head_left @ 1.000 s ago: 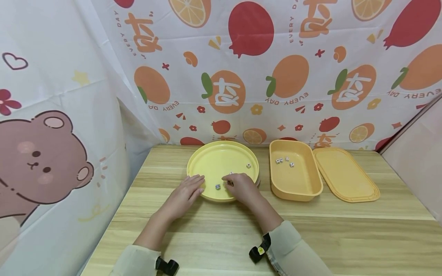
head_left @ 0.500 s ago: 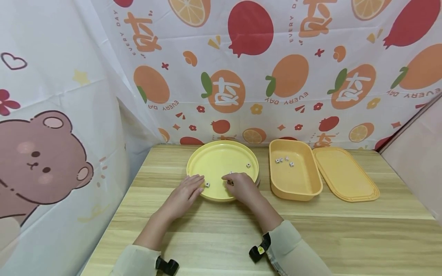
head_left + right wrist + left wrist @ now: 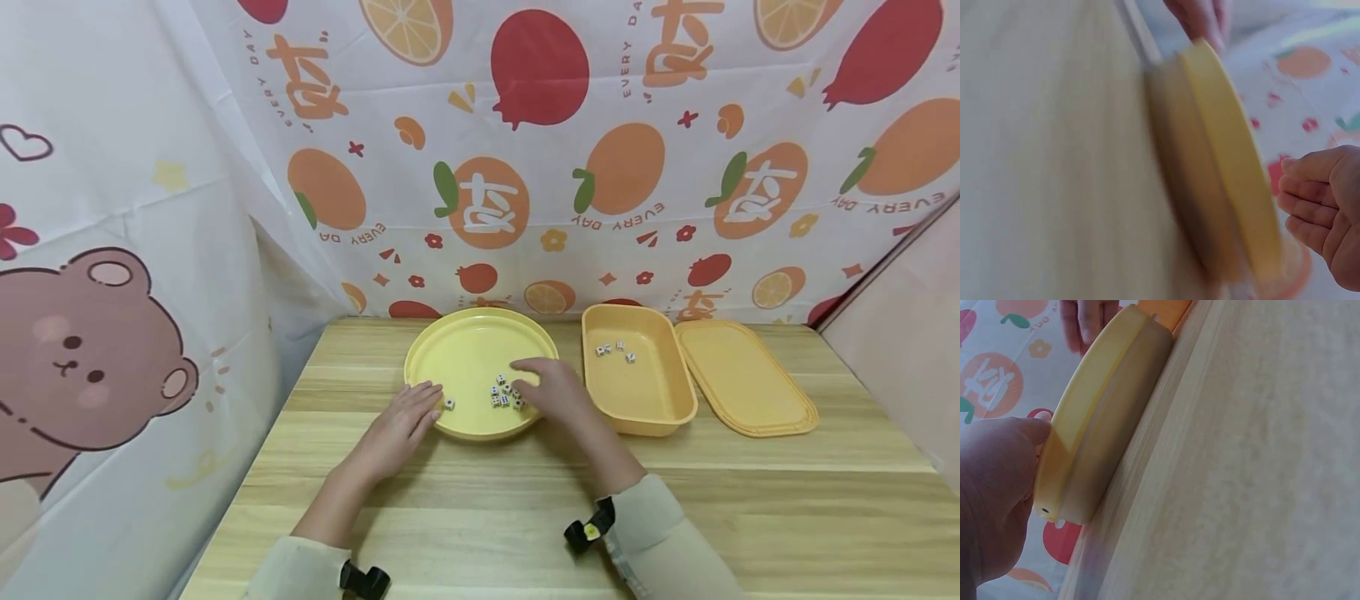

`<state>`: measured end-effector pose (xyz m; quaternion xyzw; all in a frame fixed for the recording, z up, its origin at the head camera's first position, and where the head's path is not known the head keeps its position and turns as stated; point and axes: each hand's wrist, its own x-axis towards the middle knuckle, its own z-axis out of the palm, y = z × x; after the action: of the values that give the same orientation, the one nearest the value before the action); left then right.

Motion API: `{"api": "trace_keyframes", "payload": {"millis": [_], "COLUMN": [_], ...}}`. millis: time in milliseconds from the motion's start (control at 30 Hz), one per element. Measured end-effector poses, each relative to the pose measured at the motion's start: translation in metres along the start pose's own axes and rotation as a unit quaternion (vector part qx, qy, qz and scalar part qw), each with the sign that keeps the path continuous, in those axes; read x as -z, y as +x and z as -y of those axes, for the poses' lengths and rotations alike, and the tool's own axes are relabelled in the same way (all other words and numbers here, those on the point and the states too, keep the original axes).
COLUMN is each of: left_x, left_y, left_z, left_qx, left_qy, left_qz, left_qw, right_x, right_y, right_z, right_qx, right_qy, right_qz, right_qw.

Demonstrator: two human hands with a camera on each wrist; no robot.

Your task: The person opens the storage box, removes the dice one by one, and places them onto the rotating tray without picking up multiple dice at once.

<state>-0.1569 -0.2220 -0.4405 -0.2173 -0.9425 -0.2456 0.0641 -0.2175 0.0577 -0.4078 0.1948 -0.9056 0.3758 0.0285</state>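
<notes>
A round yellow tray (image 3: 457, 350) stands on the wooden table. My left hand (image 3: 401, 421) rests on its left rim with the fingers extended, and in the left wrist view the thumb (image 3: 1036, 430) lies at the rim. One white die (image 3: 449, 404) sits just beside the left fingers. Several more dice (image 3: 505, 401) lie grouped at the tray's lower right. Over the right rim hovers my right hand (image 3: 557, 392), thumb and index apart and fingers loosely bent. In the right wrist view nothing shows in that hand (image 3: 1329, 200). Its fingers may hide part of the group.
Right of the tray stands a deep orange-yellow box (image 3: 645, 396) with several dice (image 3: 620, 346) inside. Its matching flat lid (image 3: 750, 379) lies alongside on the table (image 3: 480, 517). A fruit-print cloth (image 3: 622, 258) hangs behind the table's back edge.
The right hand has lifted off the dice group and moved right, uncovering it. One die rolled left to the left fingers earlier. The die near the right rim is out of sight now.
</notes>
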Motion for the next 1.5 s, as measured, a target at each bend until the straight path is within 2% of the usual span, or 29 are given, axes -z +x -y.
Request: {"api": "trace_keyframes", "payload": {"millis": [100, 267, 367, 467, 600, 767, 833, 1000, 1267, 1500], "left_x": [0.001, 0.001, 0.0, 0.0, 0.0, -0.001, -0.001, 0.0, 0.001, 0.001], "left_y": [0.0, 0.001, 0.001, 0.001, 0.0, 0.001, 0.001, 0.002, 0.001, 0.0], "left_z": [0.0, 0.001, 0.002, 0.003, 0.003, 0.002, 0.001, 0.0, -0.001, 0.0], "left_qx": [0.004, 0.003, 0.003, 0.003, -0.003, -0.007, -0.008, -0.007, -0.008, -0.009], "left_qy": [0.001, 0.001, 0.004, 0.006, 0.005, -0.001, -0.001, -0.003, -0.001, 0.003], "left_qz": [0.005, 0.002, 0.001, 0.0, -0.005, -0.007, -0.007, -0.008, -0.005, -0.002], "left_qw": [1.0, 1.0, 1.0, 1.0, 1.0, 0.9999, 0.9999, 0.9999, 1.0, 1.0], "right_x": [0.027, 0.072, 0.092, 0.102, 0.106, 0.101, 0.099, 0.095, 0.092, 0.09], "right_y": [0.003, 0.009, 0.014, 0.016, 0.016, 0.015, 0.014, 0.012, 0.009, 0.01], "right_z": [-0.017, -0.057, -0.082, -0.104, -0.123, -0.133, -0.137, -0.14, -0.132, -0.133], "right_qx": [-0.023, -0.04, -0.07, -0.098, -0.125, -0.16, -0.162, -0.151, -0.151, -0.155], "right_qy": [-0.001, -0.057, -0.084, -0.103, -0.124, -0.146, -0.159, -0.178, -0.176, -0.19], "right_qz": [-0.022, -0.047, -0.04, -0.02, 0.022, 0.075, 0.086, 0.091, 0.09, 0.102], "right_qw": [0.999, 0.996, 0.993, 0.99, 0.984, 0.973, 0.97, 0.968, 0.968, 0.964]}}
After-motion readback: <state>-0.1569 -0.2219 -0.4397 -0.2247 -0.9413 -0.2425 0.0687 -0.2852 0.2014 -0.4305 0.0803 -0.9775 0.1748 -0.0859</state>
